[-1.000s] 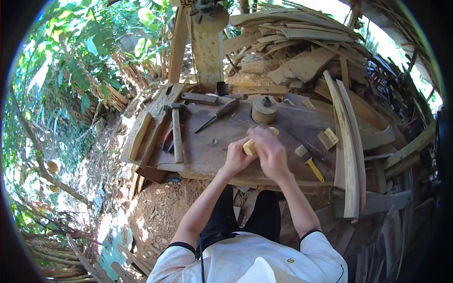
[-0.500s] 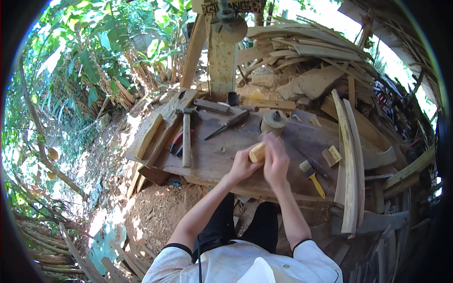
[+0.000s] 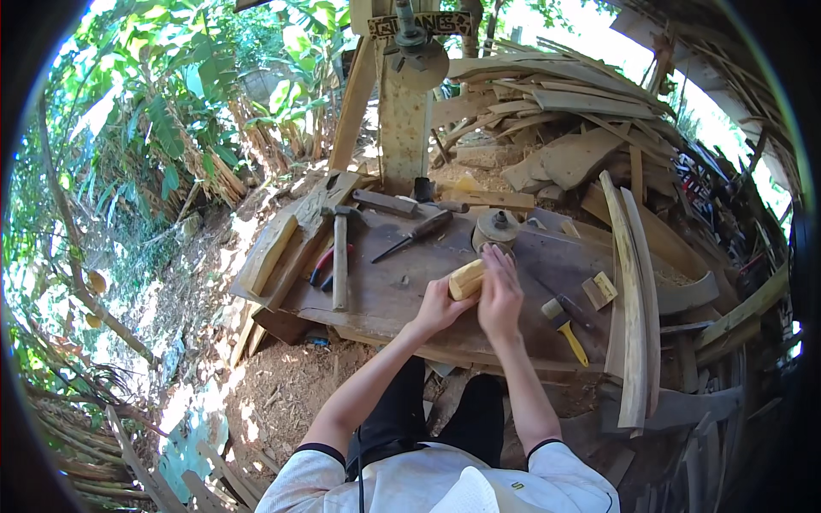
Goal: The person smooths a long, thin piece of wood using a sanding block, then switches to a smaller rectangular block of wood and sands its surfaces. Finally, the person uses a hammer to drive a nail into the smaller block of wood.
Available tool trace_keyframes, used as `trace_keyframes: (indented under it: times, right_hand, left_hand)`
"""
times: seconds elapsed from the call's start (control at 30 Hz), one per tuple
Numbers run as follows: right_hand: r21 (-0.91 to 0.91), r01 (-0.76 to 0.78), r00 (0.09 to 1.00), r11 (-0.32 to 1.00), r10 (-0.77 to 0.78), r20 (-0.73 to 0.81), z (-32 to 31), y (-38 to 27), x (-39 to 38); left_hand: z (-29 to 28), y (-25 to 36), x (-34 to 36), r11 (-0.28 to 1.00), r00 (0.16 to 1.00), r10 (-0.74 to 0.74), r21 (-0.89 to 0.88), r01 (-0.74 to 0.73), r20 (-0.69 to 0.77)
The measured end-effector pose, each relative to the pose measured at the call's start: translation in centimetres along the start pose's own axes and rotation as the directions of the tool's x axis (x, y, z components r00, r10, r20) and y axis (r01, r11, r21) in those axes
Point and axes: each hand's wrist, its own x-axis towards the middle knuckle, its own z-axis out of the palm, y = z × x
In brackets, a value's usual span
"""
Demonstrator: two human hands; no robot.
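A short pale wooden piece (image 3: 466,279) with a rounded end is gripped in my left hand (image 3: 440,306), above the front part of the workbench (image 3: 385,291). My right hand (image 3: 499,295) lies along the piece's right side, its fingers stretched out and close together. Whether anything thin sits under that palm is hidden. Just beyond my right fingertips stands a round, dull-coloured container or block with a knob on top (image 3: 497,227). To the right lie a brush with a yellow handle (image 3: 566,331) and a small wooden block (image 3: 599,291).
On the bench's left rest a hammer (image 3: 340,265), red-handled pliers (image 3: 321,263) and a dark-handled pointed tool (image 3: 416,236). Long curved wood strips (image 3: 634,316) cross the right end. Behind rises a post (image 3: 404,128) with a round metal fitting, beside stacked planks (image 3: 564,85).
My right hand has shifted slightly down along the wooden piece, and its fingers show more clearly. The left hand keeps its hold. The whole view has tilted a little.
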Motion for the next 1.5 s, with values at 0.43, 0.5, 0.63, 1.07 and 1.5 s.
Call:
trace_keyframes:
  times: [0.43,0.5,0.63,1.07,1.5]
  right_hand:
    - [0.062,-0.038,0.996,0.997,0.033,0.08,-1.8,-1.8,0.5]
    - [0.031,-0.203,0.978,0.979,0.201,0.062,-3.6,0.0,1.4]
    - [0.131,0.144,0.949,0.981,-0.175,0.262,-1.8,-5.5,1.4]
    - [0.012,-0.126,0.982,0.992,0.123,0.14,-3.7,-1.8,1.9]
    - [0.054,-0.089,0.984,0.995,0.079,0.163,-3.5,-4.2,1.2]
  left_hand:
    - [-0.6,0.1,-0.9,0.997,0.999,0.037,0.069,-0.04,0.037]
    - [0.8,1.6,-0.7,0.995,0.996,0.085,0.049,-0.085,0.012]
    - [-0.4,-0.1,-1.3,0.974,0.978,0.208,0.093,-0.205,-0.027]
    - [0.4,1.6,-0.7,0.989,0.993,0.062,0.129,-0.076,0.105]
    - [-0.6,0.4,-1.4,0.968,0.988,0.127,0.205,-0.144,0.092]
